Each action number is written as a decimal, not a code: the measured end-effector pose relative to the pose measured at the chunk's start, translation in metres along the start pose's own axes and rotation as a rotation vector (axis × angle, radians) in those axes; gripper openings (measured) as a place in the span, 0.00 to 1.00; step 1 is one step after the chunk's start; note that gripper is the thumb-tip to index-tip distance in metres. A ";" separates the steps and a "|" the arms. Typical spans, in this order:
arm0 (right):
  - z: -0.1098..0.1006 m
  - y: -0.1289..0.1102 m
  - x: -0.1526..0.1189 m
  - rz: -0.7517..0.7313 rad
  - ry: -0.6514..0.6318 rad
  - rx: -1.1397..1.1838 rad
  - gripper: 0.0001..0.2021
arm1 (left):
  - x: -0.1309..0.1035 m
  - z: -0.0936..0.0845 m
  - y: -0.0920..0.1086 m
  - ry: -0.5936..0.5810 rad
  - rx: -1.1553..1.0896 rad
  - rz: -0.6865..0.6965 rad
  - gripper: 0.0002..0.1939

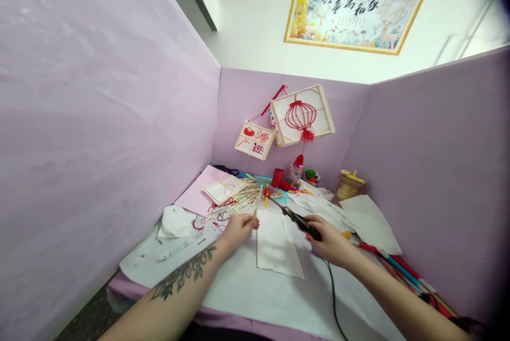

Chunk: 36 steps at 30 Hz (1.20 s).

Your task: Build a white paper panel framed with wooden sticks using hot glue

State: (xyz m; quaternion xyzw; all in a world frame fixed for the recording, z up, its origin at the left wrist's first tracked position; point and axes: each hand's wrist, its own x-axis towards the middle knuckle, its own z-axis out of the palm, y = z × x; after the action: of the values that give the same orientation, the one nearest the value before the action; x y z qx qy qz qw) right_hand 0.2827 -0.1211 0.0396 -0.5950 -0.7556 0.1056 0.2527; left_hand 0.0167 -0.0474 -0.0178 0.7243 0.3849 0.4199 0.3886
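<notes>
My left hand (244,226) is closed around a thin pale wooden stick (258,204), which points up and away from me. In my right hand (324,237) is a black corded hot glue gun (299,220), gripped with its long thin nozzle aimed forward and left, apart from the stick. Its black cord (333,298) runs down toward the table's front edge. Below and between my hands lies a white rectangular sheet (277,248), with a raised or folded strip along its right side.
Loose sticks (239,200) and red pipe cleaners (219,219) are strewn at back left beside a white framed panel (225,189). A lantern panel (300,115) hangs on the back partition (239,96). At right stand a yellowish pot (349,186) and coloured rods (402,269).
</notes>
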 end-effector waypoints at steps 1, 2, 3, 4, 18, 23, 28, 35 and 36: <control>0.001 0.001 -0.001 -0.022 -0.015 -0.055 0.14 | 0.000 0.000 -0.001 -0.001 -0.001 0.000 0.13; 0.002 0.001 -0.001 -0.040 -0.028 -0.098 0.15 | 0.000 0.000 -0.001 -0.002 0.000 0.000 0.13; 0.003 0.002 -0.002 -0.054 -0.036 -0.131 0.17 | 0.000 0.000 -0.002 -0.001 0.003 0.001 0.13; 0.003 0.002 -0.001 -0.066 -0.042 -0.155 0.18 | 0.000 0.000 -0.002 -0.002 0.005 0.002 0.13; 0.010 0.002 0.012 -0.171 -0.066 -0.267 0.22 | -0.004 -0.002 0.011 -0.021 0.007 0.003 0.12; 0.011 -0.001 0.012 -0.193 -0.064 -0.287 0.21 | -0.004 -0.002 0.010 -0.021 -0.002 0.010 0.11; 0.011 -0.001 0.013 -0.190 -0.054 -0.282 0.21 | -0.004 -0.003 0.013 -0.031 -0.006 0.021 0.11; 0.011 -0.001 0.013 -0.186 -0.055 -0.264 0.21 | -0.005 -0.003 0.013 -0.027 -0.006 0.017 0.11; 0.011 -0.001 0.013 -0.187 -0.056 -0.264 0.21 | -0.005 -0.003 0.013 -0.026 -0.003 0.016 0.11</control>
State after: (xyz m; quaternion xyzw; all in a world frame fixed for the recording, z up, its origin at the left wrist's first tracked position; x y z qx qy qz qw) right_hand 0.2741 -0.1079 0.0337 -0.5468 -0.8219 -0.0019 0.1599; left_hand 0.0155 -0.0562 -0.0067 0.7321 0.3732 0.4142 0.3914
